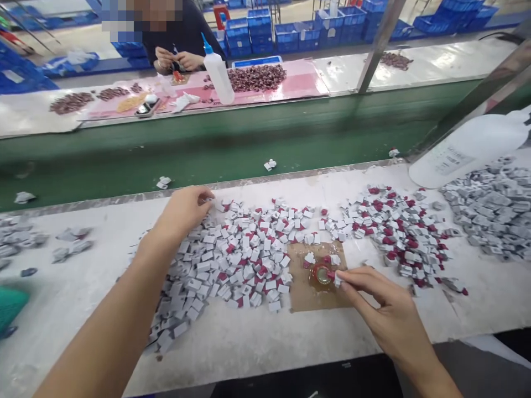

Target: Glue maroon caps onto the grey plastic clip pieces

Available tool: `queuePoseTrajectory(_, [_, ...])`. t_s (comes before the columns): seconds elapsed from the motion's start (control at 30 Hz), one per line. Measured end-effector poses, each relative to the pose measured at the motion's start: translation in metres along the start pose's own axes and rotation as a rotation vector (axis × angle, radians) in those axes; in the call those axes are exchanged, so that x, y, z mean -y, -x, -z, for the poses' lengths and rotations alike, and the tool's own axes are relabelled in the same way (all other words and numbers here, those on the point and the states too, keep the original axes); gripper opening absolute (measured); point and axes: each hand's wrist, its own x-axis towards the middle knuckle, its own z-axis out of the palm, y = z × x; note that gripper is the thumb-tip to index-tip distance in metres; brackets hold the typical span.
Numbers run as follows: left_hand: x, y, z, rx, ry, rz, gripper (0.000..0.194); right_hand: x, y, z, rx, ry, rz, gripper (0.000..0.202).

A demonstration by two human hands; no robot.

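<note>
My right hand [379,298] pinches a small white-and-red piece [337,278] between thumb and fingertips, its red end over a small round cap [322,275] of liquid. The cap sits on a wet brown cardboard square [301,298], where a couple of similar pieces lie behind it. My left hand [186,207] is at the far left edge of a broad pile of white and red pieces [249,243]. Its thumb and fingers are curled close together, and whatever lies between them is too small to make out.
Another red-and-white pile [398,232] is right of the cardboard, with a grey heap [493,210] and a large white bottle [464,149] beyond. A green belt [224,143] runs behind. Across it, a person's hands [178,59] work near an upright glue bottle [219,77].
</note>
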Motion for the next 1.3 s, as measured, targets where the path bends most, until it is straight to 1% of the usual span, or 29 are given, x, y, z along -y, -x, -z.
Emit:
queuePoseTrajectory(0.07, [-0.004, 0.009, 0.005, -0.074, 0.034, -0.011, 0.007, 0.001, 0.001, -0.002, 0.033, 0.004, -0.003, 0.023])
queuePoseTrajectory(0.17, [-0.013, 0.028, 0.008, -0.17, 0.101, -0.025, 0.017, 0.002, -0.001, -0.001, 0.074, 0.035, 0.037, 0.023])
queuePoseTrajectory(0.27, [-0.019, 0.055, 0.003, -0.182, 0.29, -0.026, 0.028, 0.006, -0.006, 0.0, 0.08, 0.056, 0.088, 0.021])
queuePoseTrajectory(0.37, [-0.022, 0.084, -0.011, -0.149, 0.527, -0.021, 0.034, 0.01, -0.009, 0.001, 0.09, 0.043, 0.073, 0.02])
queuePoseTrajectory(0.47, [-0.026, 0.108, -0.028, -0.091, 0.667, -0.088, 0.031, 0.013, -0.009, 0.0, 0.083, 0.032, 0.067, 0.022])
queuePoseTrajectory(0.57, [-0.036, 0.126, -0.044, 0.003, 0.779, -0.139, 0.031, 0.015, -0.008, -0.001, 0.085, 0.021, 0.05, 0.022])
queuePoseTrajectory(0.7, [-0.062, 0.145, -0.061, 0.11, 0.962, -0.163, 0.016, 0.016, -0.009, 0.002, 0.078, -0.02, -0.001, 0.019])
queuePoseTrajectory(0.77, [-0.078, 0.152, -0.069, 0.191, 1.042, -0.168, 0.012, 0.017, -0.01, 0.004, 0.034, -0.083, -0.055, 0.016])
queuePoseTrajectory(0.83, [-0.093, 0.159, -0.077, 0.264, 1.109, -0.17, 0.013, 0.015, -0.012, 0.006, -0.026, -0.219, -0.127, 0.012])
queuePoseTrajectory(0.93, [-0.113, 0.166, -0.089, 0.364, 1.224, -0.151, 0.015, 0.013, -0.018, 0.008, -0.09, -0.51, -0.225, 0.012])
queuePoseTrajectory(1.0, [-0.122, 0.168, -0.097, 0.418, 1.288, -0.134, 0.018, 0.012, -0.021, 0.007, -0.079, -0.677, -0.27, 0.015])
queuePoseTrajectory(1.07, [-0.129, 0.169, -0.102, 0.456, 1.324, -0.128, 0.019, 0.014, -0.024, 0.005, -0.061, -0.776, -0.3, 0.017])
queuePoseTrajectory(1.13, [-0.133, 0.168, -0.104, 0.477, 1.335, -0.135, 0.018, 0.016, -0.025, 0.004, -0.07, -0.8, -0.32, 0.018])
queuePoseTrajectory(1.3, [-0.135, 0.167, -0.104, 0.498, 1.338, -0.153, 0.016, 0.017, -0.024, 0.002, -0.113, -0.745, -0.319, 0.025])
